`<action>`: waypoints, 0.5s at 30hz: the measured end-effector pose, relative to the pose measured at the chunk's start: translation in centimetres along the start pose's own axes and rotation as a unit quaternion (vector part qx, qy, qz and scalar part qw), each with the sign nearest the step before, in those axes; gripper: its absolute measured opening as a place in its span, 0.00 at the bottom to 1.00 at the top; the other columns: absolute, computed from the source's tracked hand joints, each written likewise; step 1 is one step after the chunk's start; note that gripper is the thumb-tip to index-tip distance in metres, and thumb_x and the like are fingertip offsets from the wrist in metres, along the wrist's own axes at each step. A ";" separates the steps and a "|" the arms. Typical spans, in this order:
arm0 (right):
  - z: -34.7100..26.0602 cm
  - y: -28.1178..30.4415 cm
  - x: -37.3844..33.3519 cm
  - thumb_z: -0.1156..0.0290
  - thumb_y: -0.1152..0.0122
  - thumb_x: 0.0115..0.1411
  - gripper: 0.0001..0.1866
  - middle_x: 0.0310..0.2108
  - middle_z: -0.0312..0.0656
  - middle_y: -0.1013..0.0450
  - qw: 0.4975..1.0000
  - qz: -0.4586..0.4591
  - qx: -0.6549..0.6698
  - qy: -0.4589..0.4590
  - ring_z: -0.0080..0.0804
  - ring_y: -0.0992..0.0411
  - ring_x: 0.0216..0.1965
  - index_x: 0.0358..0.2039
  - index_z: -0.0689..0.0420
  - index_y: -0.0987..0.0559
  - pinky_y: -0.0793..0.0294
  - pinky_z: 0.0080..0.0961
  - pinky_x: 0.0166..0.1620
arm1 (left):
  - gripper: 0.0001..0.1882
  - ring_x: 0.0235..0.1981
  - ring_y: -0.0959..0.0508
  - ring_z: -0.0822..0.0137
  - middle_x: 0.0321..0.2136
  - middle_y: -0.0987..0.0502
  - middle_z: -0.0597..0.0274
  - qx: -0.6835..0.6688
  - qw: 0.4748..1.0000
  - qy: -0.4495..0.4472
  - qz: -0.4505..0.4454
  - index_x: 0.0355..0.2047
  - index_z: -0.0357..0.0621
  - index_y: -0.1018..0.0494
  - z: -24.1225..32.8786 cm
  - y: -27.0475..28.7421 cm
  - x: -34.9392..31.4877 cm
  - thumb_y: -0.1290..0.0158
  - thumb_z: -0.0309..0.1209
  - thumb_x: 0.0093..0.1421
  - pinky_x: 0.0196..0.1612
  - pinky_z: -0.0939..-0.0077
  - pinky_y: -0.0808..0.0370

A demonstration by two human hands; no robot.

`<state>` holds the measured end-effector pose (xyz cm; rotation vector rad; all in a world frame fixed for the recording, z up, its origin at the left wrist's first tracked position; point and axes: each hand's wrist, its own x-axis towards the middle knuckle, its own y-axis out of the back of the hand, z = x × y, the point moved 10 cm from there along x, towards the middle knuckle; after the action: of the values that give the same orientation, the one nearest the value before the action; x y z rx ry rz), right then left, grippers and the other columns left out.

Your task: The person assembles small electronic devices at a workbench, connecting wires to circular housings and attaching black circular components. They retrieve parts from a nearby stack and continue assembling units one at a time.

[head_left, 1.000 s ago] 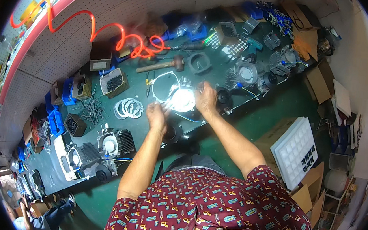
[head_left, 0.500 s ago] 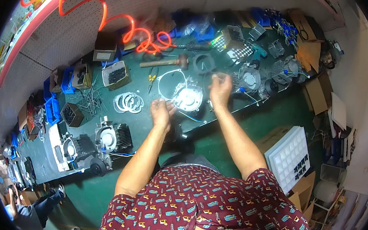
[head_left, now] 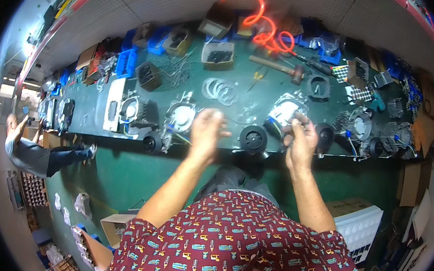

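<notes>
My left hand (head_left: 208,133) is over the bench's front edge, just right of an engine unit (head_left: 181,115) with a round pale metal face. Motion blurs it, but its fingers look apart and I see nothing in them. My right hand (head_left: 301,142) has its fingers curled together at the near right side of another metal engine unit (head_left: 285,110). Whatever those fingers hold, if anything, is too small to make out. A black round wheel (head_left: 253,139) sits at the bench edge between my hands. Several flat ring gaskets (head_left: 219,91) lie farther back.
More engine units (head_left: 360,124) stand at the right. Behind are a wooden-handled hammer (head_left: 296,74), yellow-handled pliers (head_left: 257,76), a box of dark small parts (head_left: 218,55) and an orange coiled hose (head_left: 259,20). Another person (head_left: 32,154) is at the far left.
The view has turned left, so the bench things appear farther right. My left hand has moved left toward an engine unit. My right hand has come nearer the unit between my hands.
</notes>
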<state>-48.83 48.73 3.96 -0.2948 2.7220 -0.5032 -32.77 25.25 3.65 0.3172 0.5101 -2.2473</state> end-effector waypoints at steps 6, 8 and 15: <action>6.6 -8.2 -4.2 0.74 0.39 0.65 0.14 0.37 0.40 0.23 0.989 -0.109 -0.016 -0.097 0.19 0.24 0.31 0.50 0.62 0.27 0.36 0.10 0.19 | 0.07 0.26 0.25 0.76 0.28 0.23 0.63 0.007 0.988 -0.078 0.137 0.41 0.40 0.27 4.2 18.8 0.8 0.44 0.29 0.68 0.29 0.83 0.22; 8.3 -10.5 -5.4 0.74 0.36 0.61 0.17 0.38 0.40 0.23 0.986 -0.129 -0.042 -0.100 0.19 0.23 0.32 0.50 0.63 0.27 0.35 0.11 0.20 | 0.06 0.24 0.24 0.76 0.28 0.23 0.63 0.014 0.989 -0.054 0.139 0.41 0.39 0.27 2.8 22.9 1.8 0.44 0.28 0.67 0.29 0.83 0.20; 14.8 -16.3 -7.4 0.80 0.32 0.53 0.21 0.42 0.46 0.21 0.974 -0.113 -0.199 -0.012 0.29 0.22 0.41 0.48 0.68 0.26 0.21 0.26 0.46 | 0.04 0.24 0.22 0.77 0.27 0.22 0.64 0.043 0.996 0.040 0.061 0.39 0.39 0.25 -2.5 24.5 4.4 0.43 0.26 0.66 0.28 0.84 0.19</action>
<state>-34.24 31.22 -0.53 -0.7131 2.7623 -0.0025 -17.04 8.74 -6.50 0.4710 0.4253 -2.1477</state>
